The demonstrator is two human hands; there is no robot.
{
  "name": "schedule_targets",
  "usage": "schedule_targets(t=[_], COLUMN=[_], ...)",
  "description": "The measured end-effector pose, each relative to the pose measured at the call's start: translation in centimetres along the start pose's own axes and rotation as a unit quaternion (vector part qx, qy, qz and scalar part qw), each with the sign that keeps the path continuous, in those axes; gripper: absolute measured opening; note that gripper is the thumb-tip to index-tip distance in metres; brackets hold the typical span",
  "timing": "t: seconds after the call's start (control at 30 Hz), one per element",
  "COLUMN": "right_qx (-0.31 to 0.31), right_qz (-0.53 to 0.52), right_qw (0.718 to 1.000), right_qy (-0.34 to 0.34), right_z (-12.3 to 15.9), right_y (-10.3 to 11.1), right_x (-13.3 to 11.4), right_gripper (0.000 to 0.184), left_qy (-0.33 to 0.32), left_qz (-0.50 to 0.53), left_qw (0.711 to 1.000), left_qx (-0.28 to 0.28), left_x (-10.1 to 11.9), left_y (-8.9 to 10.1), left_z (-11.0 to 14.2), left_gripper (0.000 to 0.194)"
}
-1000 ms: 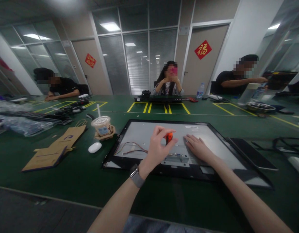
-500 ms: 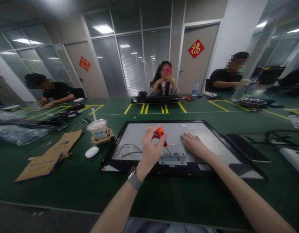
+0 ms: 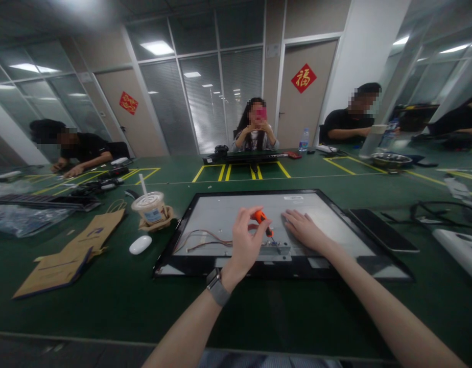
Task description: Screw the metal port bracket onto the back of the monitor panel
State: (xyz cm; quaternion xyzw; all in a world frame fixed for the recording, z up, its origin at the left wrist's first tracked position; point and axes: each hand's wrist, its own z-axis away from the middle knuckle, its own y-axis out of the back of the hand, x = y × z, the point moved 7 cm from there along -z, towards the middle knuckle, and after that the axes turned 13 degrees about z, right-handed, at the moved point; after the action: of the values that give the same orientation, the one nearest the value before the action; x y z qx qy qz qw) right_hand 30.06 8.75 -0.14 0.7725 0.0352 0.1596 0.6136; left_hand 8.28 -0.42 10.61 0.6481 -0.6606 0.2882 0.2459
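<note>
My left hand [image 3: 248, 236], with a watch [image 3: 217, 286] on its wrist, pinches the orange-and-black handle of a screwdriver [image 3: 261, 216]. The tool leans, its shaft pointing down at a small metal bracket [image 3: 283, 248] near the front edge of a flat display panel [image 3: 216, 209]. Whether the tip sits in a screw is too small to tell. Fingers stretched out, my right hand [image 3: 303, 228] lies flat on the panel's pale back, to the right of the bracket. Thin cables [image 3: 205, 231] run over the panel at the left, partly hidden behind my left hand.
Left of the panel are a cup with a straw [image 3: 151, 208], a white mouse [image 3: 140, 245] and a brown paper bag [image 3: 73, 255]. A dark flat slab [image 3: 381, 230] and a white device [image 3: 456, 253] lie to the right. People sit across the green table [image 3: 105, 312].
My left hand and the screwdriver have shifted right along the bracket and slightly down. My right hand stays flat on the panel. The whole view has shifted a little.
</note>
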Motion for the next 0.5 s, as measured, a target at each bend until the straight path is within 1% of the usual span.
schedule_targets(t=[0.13, 0.2, 0.3, 0.4, 0.43, 0.5], right_qx=[-0.002, -0.002, 0.002, 0.003, 0.000, -0.005], right_qz=[-0.004, -0.008, -0.009, -0.005, -0.005, -0.008], right_qw=[1.000, 1.000, 1.000, 1.000, 1.000, 1.000], right_qy=[0.002, 0.002, 0.001, 0.002, 0.000, -0.004], right_z=[0.1, 0.1, 0.0, -0.1, -0.1, -0.2], right_y=[0.4, 0.4, 0.4, 0.2, 0.1, -0.1], right_x=[-0.2, -0.2, -0.2, -0.2, -0.1, 0.0], right_gripper=[0.050, 0.050, 0.050, 0.050, 0.050, 0.051], left_qy=[-0.001, -0.001, 0.011, 0.032, 0.030, 0.006], left_qz=[-0.002, -0.002, 0.014, 0.056, 0.063, 0.051], left_qw=[1.000, 1.000, 0.996, 0.988, 0.987, 0.989], left_qx=[-0.012, -0.029, -0.089, -0.141, -0.146, -0.138], left_x=[0.1, 0.1, 0.2, 0.3, 0.5, 1.0], left_y=[-0.2, -0.4, -1.2, -2.1, -2.2, -2.1], left_z=[0.0, -0.1, -0.1, 0.0, 0.0, -0.1], left_gripper=[0.023, 0.023, 0.026, 0.030, 0.029, 0.023])
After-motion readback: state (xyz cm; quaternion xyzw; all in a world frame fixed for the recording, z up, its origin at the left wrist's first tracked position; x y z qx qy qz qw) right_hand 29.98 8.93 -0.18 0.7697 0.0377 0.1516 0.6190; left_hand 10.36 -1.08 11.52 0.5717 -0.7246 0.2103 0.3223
